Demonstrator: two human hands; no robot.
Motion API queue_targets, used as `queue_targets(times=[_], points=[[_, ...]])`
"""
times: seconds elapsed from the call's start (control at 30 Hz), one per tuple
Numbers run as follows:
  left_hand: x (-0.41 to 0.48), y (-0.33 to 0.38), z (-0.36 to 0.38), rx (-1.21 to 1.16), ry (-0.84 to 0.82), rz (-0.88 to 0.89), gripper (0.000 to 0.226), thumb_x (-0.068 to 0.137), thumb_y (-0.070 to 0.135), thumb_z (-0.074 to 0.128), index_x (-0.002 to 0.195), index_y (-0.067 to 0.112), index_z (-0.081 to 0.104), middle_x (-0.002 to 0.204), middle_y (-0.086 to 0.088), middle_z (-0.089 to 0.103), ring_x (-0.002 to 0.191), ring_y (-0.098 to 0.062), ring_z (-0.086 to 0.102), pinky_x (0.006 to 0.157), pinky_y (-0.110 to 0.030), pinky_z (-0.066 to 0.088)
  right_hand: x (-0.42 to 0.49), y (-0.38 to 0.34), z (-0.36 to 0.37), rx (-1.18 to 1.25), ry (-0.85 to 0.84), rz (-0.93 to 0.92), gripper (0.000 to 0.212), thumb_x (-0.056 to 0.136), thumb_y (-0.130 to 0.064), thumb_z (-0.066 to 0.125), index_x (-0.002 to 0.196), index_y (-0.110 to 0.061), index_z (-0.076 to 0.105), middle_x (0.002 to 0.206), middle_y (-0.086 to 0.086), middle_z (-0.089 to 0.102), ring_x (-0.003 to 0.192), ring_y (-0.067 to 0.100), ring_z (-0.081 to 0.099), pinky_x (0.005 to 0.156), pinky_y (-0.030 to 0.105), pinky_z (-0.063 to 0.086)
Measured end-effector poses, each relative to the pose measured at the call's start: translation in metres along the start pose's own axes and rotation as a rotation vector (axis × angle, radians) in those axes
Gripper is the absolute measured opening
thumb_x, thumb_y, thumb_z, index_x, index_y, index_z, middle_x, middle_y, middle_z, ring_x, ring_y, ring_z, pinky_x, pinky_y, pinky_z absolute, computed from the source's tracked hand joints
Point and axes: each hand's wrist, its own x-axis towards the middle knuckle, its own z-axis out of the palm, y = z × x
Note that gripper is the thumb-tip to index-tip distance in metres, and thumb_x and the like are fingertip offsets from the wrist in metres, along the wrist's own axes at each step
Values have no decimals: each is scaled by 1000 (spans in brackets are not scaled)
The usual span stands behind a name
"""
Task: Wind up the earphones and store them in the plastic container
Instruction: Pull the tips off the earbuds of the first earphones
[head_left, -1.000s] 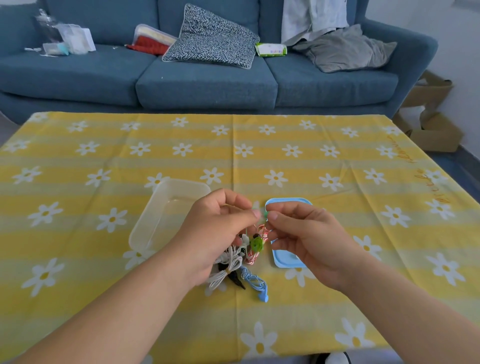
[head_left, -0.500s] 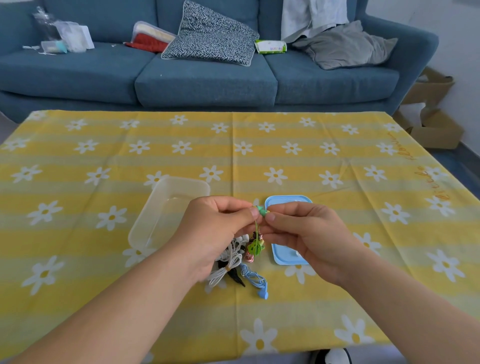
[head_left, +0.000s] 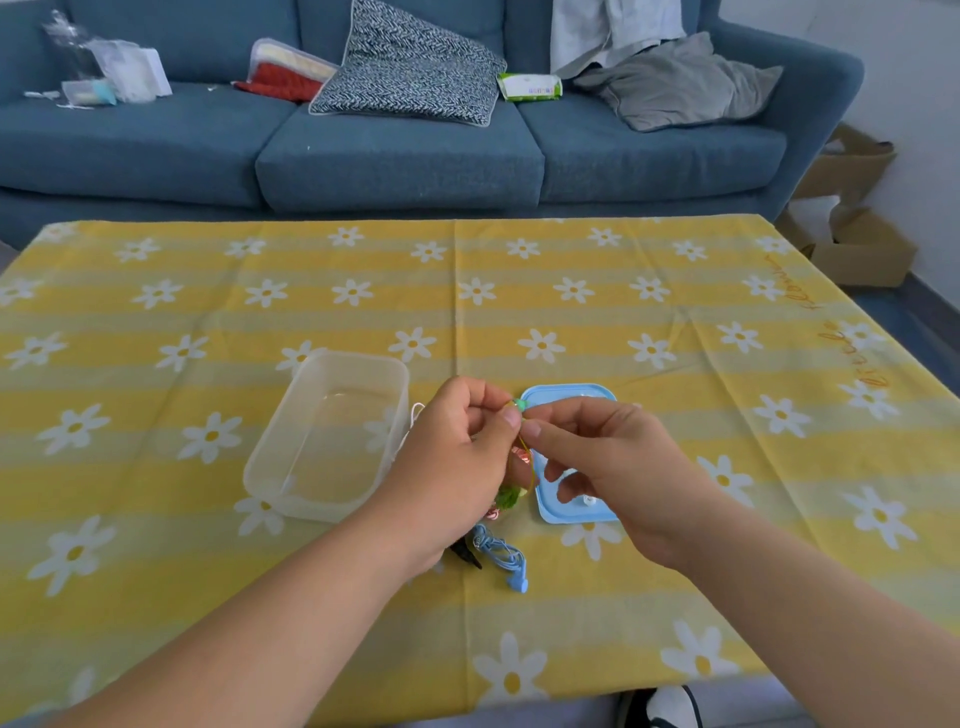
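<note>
Two hands meet just to the right of the plastic container (head_left: 311, 506), which sits open on the yellow tablecloth (head_left: 675, 291) with nothing visible inside. The left hand (head_left: 457, 467) pinches the pale green earbud (head_left: 519, 406) between thumb and forefinger. Its other fingers are curled, and whether they also hold cords underneath cannot be told. The right hand (head_left: 618, 462) pinches the thin green cord (head_left: 525, 446) right under the bud, its other fingers loosely bent. The rest of the green earphones (head_left: 508, 496) hangs bunched between the hands, mixed with a pink-red strand (head_left: 522, 460), over the near edge of the blue lid (head_left: 571, 399) that lies right of the container. Blue earphones (head_left: 503, 556) lie on the cloth off the container's near right corner. The step looks like starting the wind on the green pair. It would go best with the bud held firmly as an anchor while the right hand slides down the cord, teasing it free of the pink-red strand before any loop is laid. Loops should be even, lightly tensioned and small enough for the container. Tugging risks tightening a snag or dragging the blue pair along.
</note>
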Motion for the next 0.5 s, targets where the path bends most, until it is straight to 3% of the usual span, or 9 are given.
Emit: queue_targets(times=[0.13,0.3,0.4,0.5], points=[[6,0,7,-57,5,-42,7,105,18,54,110,15,57,51,11,61,49,-9,53,50,-22,47,8,-7,-20,-43,145,6,16,89,-27,78,94,-12,79,72,6,67,61,19,60,53,30,48],[10,-1,20,-69,-10,-131,7,105,12,52,109,10,56,55,4,67,61,-24,52,51,-29,45,26,-1,-68,-159,437,60,13,95,-17,63,96,-11,73,79,7,68,64,18,61,56,31,53],[12,-7,24,-60,-19,-181,6,104,14,53,108,12,57,76,-7,78,51,-20,45,55,-33,43,38,14,-83,-275,494,81,16,90,-13,58,92,-5,71,80,9,66,68,20,60,60,34,54],[12,-13,22,-50,-3,-191,6,104,17,54,107,15,58,77,-9,78,50,-21,42,54,-33,40,51,26,-82,-412,484,73,15,89,-14,58,88,-10,72,80,11,69,68,21,59,64,41,58]])
